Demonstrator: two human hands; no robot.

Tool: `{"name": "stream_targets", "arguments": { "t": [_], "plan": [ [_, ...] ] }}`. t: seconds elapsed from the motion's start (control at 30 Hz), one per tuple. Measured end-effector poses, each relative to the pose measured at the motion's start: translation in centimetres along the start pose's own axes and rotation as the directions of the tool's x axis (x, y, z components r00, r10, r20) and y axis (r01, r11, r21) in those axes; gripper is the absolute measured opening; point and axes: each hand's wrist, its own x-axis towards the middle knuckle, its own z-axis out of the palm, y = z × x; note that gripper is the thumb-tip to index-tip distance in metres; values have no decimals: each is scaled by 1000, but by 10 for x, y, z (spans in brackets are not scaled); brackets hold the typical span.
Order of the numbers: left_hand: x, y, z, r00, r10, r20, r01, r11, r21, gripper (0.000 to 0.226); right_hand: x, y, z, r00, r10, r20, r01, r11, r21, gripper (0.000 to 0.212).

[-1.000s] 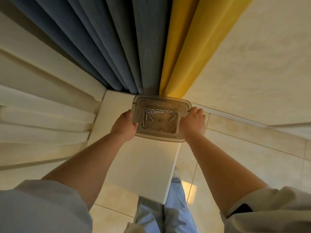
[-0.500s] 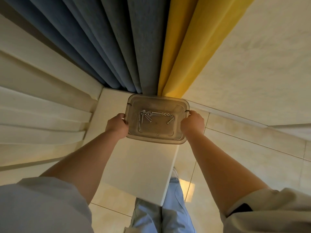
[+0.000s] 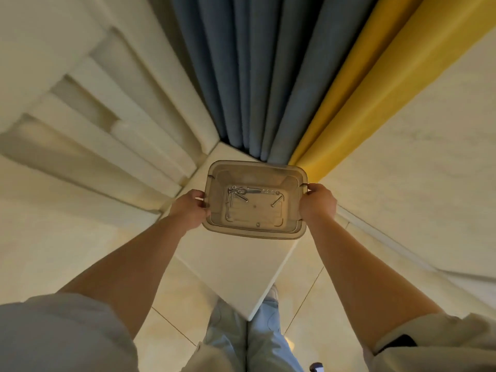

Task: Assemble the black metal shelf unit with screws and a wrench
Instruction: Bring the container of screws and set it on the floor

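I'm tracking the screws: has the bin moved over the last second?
Yes. The bin has come toward the person, away from the curtains, and now overhangs the white board.

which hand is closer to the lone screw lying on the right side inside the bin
Right. The right hand grips the bin rim beside that lone screw; the left hand has its grip on the opposite rim, beyond the screw cluster.

I see a translucent smoky plastic tub, shiny metal screws, matt cloth curtains, glossy floor tiles.
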Motion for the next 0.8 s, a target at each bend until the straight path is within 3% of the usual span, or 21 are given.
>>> {"name": "stream_targets", "arguments": {
  "t": [0.1, 0.4, 0.53, 0.8],
  "plan": [
    [-37, -20, -30, 998, -53, -27, 46, 980, -194, 40, -33, -17, -3, 993, -106, 49, 106, 994, -11, 43],
    [-151, -112, -107, 955, -148, -258, 6, 876, -482, 14, -157, -50, 20, 918, -366, 152, 370, 929, -2, 35],
    [-192, -170, -130, 929, -171, -329, -25, 856, -516, 5, -219, -45, 44, 895, -401, 193, 405, 914, 21, 32],
    [-284, -296, -170, 910, -174, -377, -52, 853, -520, 10, -343, -16, 98, 865, -439, 241, 437, 897, 64, 33]
  ]
}}
